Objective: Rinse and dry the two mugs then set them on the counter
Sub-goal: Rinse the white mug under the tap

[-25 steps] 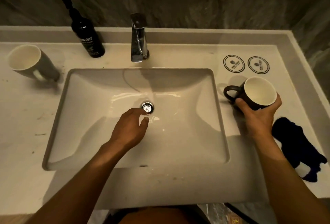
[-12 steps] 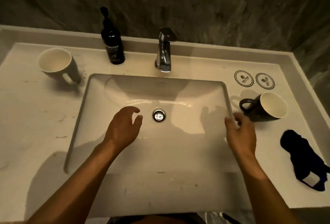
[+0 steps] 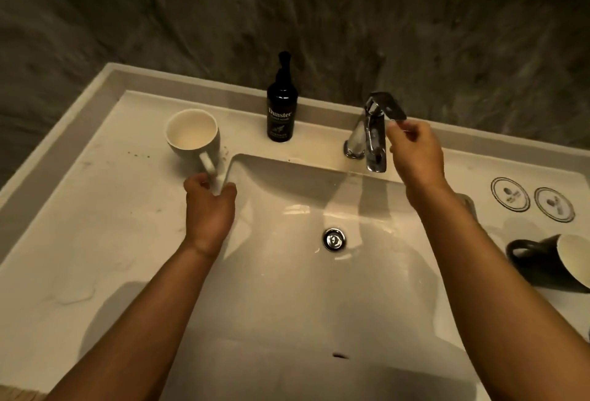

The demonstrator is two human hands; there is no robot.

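Observation:
A grey mug (image 3: 192, 136) with a cream inside stands on the counter (image 3: 95, 241) left of the sink (image 3: 319, 273). My left hand (image 3: 209, 206) grips its handle. A black mug (image 3: 555, 261) with a cream inside sits tilted on the counter at the right edge, apart from both hands. My right hand (image 3: 415, 151) is raised at the chrome tap (image 3: 372, 135), fingers curled and pinching the end of the lever. No water runs from the spout.
A dark pump bottle (image 3: 282, 113) stands at the back between the grey mug and the tap. Two round coasters (image 3: 531, 199) lie at the far right. The drain (image 3: 334, 238) sits mid-basin. A dark stone wall rises behind the counter.
My right hand let go of the black mug on the right counter and rose to the tap lever. My left hand left the basin and took the grey mug's handle. The view shifted left.

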